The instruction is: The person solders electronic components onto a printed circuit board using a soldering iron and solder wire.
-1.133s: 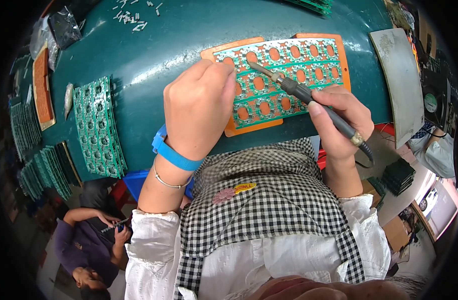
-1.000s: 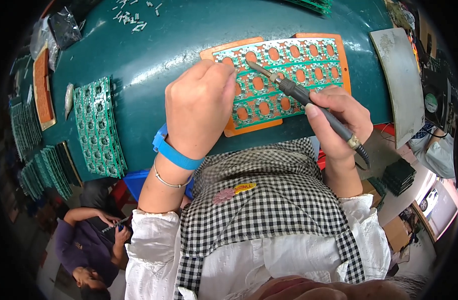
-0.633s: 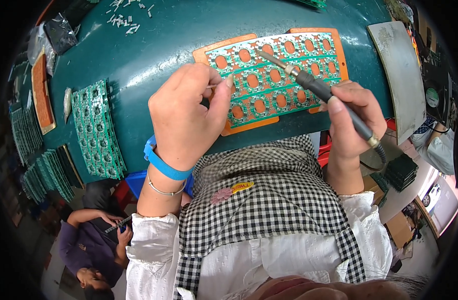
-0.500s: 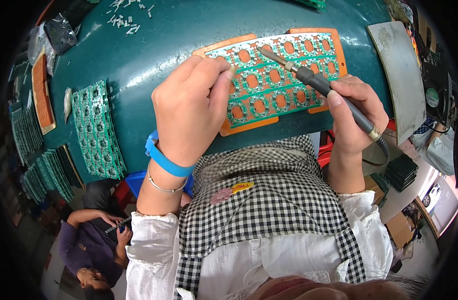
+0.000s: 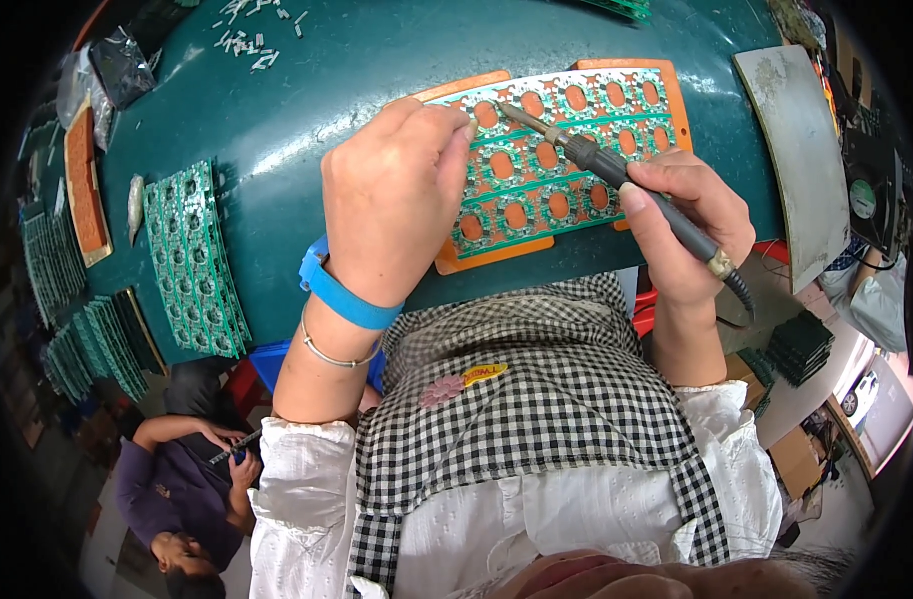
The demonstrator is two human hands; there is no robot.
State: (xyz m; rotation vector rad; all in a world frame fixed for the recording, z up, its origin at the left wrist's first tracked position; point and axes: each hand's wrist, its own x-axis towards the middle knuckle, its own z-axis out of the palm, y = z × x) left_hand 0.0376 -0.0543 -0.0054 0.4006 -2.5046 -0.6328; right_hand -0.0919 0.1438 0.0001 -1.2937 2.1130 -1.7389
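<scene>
A green circuit board panel with rows of round cut-outs lies in an orange fixture. My right hand is closed round the dark grip of a soldering iron. The iron's tip points up and left, at the rim of a cut-out in the panel's far row. Over the panel's left end is my left hand, thumb and forefinger pinched together close to that same cut-out. What the pinch holds, if anything, is too small to make out. This hand covers the panel's far left corner.
Stacked green boards lie to the left on the green table, beside an orange fixture piece. Small white parts are scattered at the far left. A grey plate borders the right. Another person sits at lower left.
The soldering iron and my right hand have moved left, bringing the tip from the second far-row cut-out to the first. My left hand has shifted slightly right, still pinched.
</scene>
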